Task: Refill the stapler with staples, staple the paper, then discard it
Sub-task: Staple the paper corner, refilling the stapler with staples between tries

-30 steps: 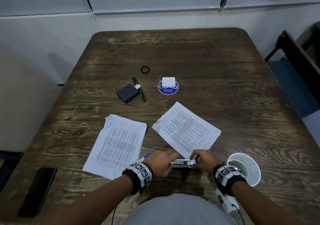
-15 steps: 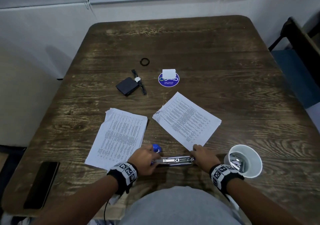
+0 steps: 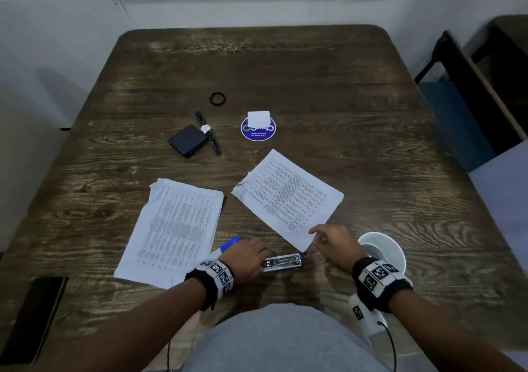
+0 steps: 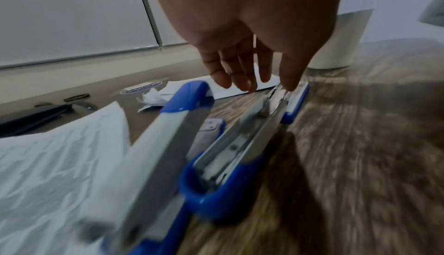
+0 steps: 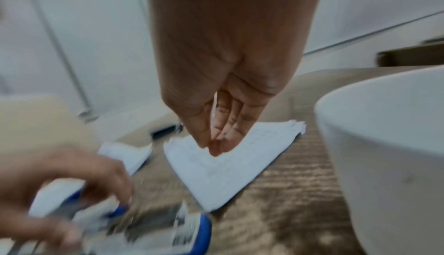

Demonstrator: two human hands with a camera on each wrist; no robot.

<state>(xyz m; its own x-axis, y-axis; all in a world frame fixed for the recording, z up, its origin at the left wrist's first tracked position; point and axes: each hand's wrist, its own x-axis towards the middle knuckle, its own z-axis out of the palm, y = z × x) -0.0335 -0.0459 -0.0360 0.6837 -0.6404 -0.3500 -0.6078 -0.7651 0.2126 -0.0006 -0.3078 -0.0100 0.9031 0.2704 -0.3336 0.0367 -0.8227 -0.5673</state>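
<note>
The blue and silver stapler (image 3: pixel 281 263) lies opened flat near the table's front edge. Its metal magazine (image 4: pixel 252 135) is exposed and its lid (image 4: pixel 168 126) is swung away to the left. My left hand (image 3: pixel 245 257) covers the hinge end, with straight fingers (image 4: pixel 242 73) reaching down onto the magazine. Off the stapler, my right hand (image 3: pixel 328 240) hovers with relaxed fingers (image 5: pixel 221 126) at the near corner of the right printed sheet (image 3: pixel 285 197). A second stack of printed paper (image 3: pixel 177 228) lies to the left. The white cup (image 3: pixel 385 246) stands right of my right wrist.
A dark phone (image 3: pixel 34 317) lies at the front left edge. Further back are a black wallet (image 3: pixel 187 140), a watch (image 3: pixel 210 134), a black ring (image 3: pixel 217 98) and a round blue sticker (image 3: pixel 258 133) under a white card. A chair (image 3: pixel 471 85) stands to the right.
My left hand swung the stapler's lid over to the left. My right hand then let go of the stapler's front end and moved up towards the sheet's corner.
</note>
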